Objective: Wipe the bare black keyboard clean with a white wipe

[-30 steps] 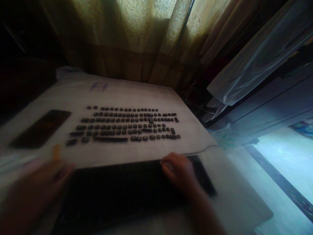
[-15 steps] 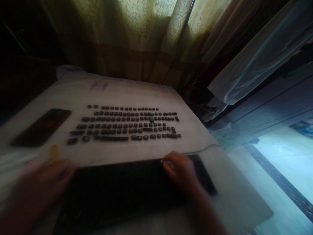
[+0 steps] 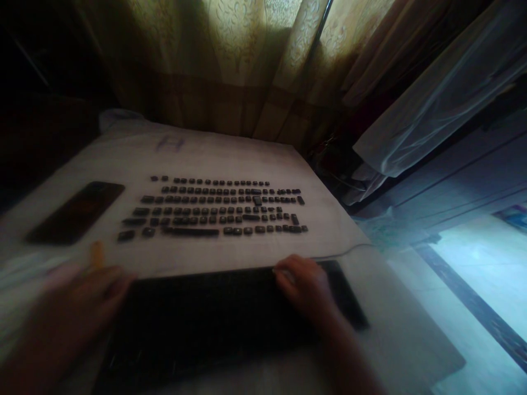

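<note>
Our right hand (image 3: 304,282) curls on the black keyboard base (image 3: 206,318) near the loose keycaps (image 3: 257,201), our blurred left hand (image 3: 88,296) at its left corner. We can't tell either grip; a forward shove could scatter those rows.

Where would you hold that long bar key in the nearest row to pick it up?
Probably pinch the long bar key across its narrow width, near the middle, coming from above and the near side. It is long and slim, lies lengthwise along its row, and other keys sit close behind it.
</note>
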Motion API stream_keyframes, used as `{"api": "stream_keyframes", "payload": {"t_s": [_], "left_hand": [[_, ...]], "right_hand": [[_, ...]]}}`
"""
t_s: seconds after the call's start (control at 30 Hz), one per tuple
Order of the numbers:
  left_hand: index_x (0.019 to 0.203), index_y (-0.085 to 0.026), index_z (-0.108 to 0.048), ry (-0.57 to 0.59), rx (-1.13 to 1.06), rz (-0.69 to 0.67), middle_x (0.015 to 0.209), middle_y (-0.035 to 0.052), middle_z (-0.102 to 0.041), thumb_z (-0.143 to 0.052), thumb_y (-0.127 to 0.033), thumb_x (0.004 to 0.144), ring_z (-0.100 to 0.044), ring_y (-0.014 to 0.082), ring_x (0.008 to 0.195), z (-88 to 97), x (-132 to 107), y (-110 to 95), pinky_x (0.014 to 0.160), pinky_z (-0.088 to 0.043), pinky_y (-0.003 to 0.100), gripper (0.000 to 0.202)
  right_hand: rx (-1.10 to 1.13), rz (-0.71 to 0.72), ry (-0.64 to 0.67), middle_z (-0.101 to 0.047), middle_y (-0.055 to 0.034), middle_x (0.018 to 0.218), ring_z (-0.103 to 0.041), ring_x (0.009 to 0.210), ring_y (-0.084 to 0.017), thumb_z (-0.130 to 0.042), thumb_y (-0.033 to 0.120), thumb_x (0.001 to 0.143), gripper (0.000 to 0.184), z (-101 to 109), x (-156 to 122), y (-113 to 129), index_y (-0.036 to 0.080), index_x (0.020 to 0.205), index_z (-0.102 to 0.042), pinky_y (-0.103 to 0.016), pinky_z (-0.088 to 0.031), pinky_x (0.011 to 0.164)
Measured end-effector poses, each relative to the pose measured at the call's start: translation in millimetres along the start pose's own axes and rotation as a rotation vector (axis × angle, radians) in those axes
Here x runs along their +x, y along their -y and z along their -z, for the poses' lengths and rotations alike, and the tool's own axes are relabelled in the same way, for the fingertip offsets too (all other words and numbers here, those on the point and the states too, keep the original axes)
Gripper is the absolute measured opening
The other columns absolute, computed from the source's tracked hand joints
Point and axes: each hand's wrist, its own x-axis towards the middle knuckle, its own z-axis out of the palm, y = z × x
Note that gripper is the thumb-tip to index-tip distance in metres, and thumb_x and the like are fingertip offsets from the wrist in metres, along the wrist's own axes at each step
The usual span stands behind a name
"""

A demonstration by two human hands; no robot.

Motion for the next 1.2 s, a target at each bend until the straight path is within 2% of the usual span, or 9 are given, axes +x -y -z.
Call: {"api": "stream_keyframes", "payload": {"t_s": [0.07, 0.27, 0.47, 0.63, 0.83, 1.0, 1.2], "left_hand": [[0.059, -0.028, -0.053, -0.025, 0.026, 0.054, 0.065, 0.0, -0.058, -0.024, -0.054, 0.086, -0.053, 0.02, 0.067, 3.1, 0.2, -5.4, 0.07, -0.041, 0.035, 0.047], [0.059, -0.028, -0.05, 0.042, 0.034, 0.096, 0.064, 0.0017, -0.058, -0.017, -0.058, 0.082, -0.054, 0.02, 0.064, 15.1, 0.5, -21.4, 0.069, -0.042, 0.036, 0.05], [0.062, -0.027, -0.054, 0.077, 0.047, 0.093, 0.067, 0.0017, -0.064, -0.019, -0.053, 0.085, -0.058, 0.0201, 0.068, 16.0, -1.5, -19.5, 0.07, -0.041, 0.035, 0.05], [0.065, -0.027, -0.058, 0.036, 0.033, 0.071, 0.07, 0.0003, -0.068, -0.022, -0.051, 0.088, -0.058, 0.0189, 0.071, 12.2, 0.1, -15.6, 0.074, -0.042, 0.034, 0.049], [0.063, -0.027, -0.058, 0.12, 0.042, 0.115, 0.069, 0.0006, -0.065, -0.024, -0.047, 0.088, -0.055, 0.0187, 0.068, 21.1, 0.8, -24.6, 0.072, -0.042, 0.033, 0.046], [0.062, -0.028, -0.055, 0.098, 0.032, 0.097, 0.067, 0.0005, -0.061, -0.02, -0.052, 0.087, -0.054, 0.0185, 0.066, 18.3, 0.7, -22.1, 0.075, -0.044, 0.034, 0.05], [0.066, -0.028, -0.058, 0.084, 0.042, 0.083, 0.069, 0.001, -0.062, -0.018, -0.055, 0.087, -0.056, 0.0192, 0.067, 14.2, -1.0, -15.8, 0.071, -0.043, 0.034, 0.052]], "right_hand": [[-0.007, -0.007, 0.01, -0.071, -0.0015, 0.073, -0.067, 0.067, -0.018, -0.061, 0.013, 0.085, 0.013, 0.9, 0.1, 0.4, 0.021, 0.078, -0.069, -0.028, -0.046, 0.066], [-0.004, -0.032, 0.02, -0.071, -0.0015, 0.072, -0.067, 0.066, -0.018, -0.061, 0.013, 0.083, 0.013, 0.0, -1.0, -0.9, 0.021, 0.077, -0.069, -0.028, -0.047, 0.064], [0.116, -0.023, -0.112, -0.073, -0.003, 0.076, -0.069, 0.071, -0.018, -0.059, 0.016, 0.087, 0.013, -0.7, -0.6, -1.0, 0.021, 0.081, -0.07, -0.03, -0.052, 0.069], [0.08, 0.038, -0.044, -0.072, -0.0025, 0.075, -0.067, 0.07, -0.017, -0.059, 0.017, 0.088, 0.014, -4.8, 0.1, 6.3, 0.022, 0.08, -0.07, -0.029, -0.049, 0.068], [-0.002, 0.063, -0.009, -0.071, -0.0022, 0.074, -0.065, 0.069, -0.018, -0.062, 0.016, 0.087, 0.011, -7.6, -0.2, 7.7, 0.021, 0.081, -0.069, -0.028, -0.045, 0.067], [-0.025, 0.048, 0.01, -0.072, -0.0022, 0.077, -0.065, 0.07, -0.017, -0.061, 0.015, 0.087, 0.012, -8.3, 1.0, 10.3, 0.021, 0.081, -0.07, -0.028, -0.043, 0.068], [-0.029, 0.058, 0.056, -0.072, -0.0022, 0.077, -0.063, 0.068, -0.017, -0.06, 0.015, 0.087, 0.013, -5.3, 1.2, 13.6, 0.022, 0.082, -0.07, -0.028, -0.042, 0.066]]}}
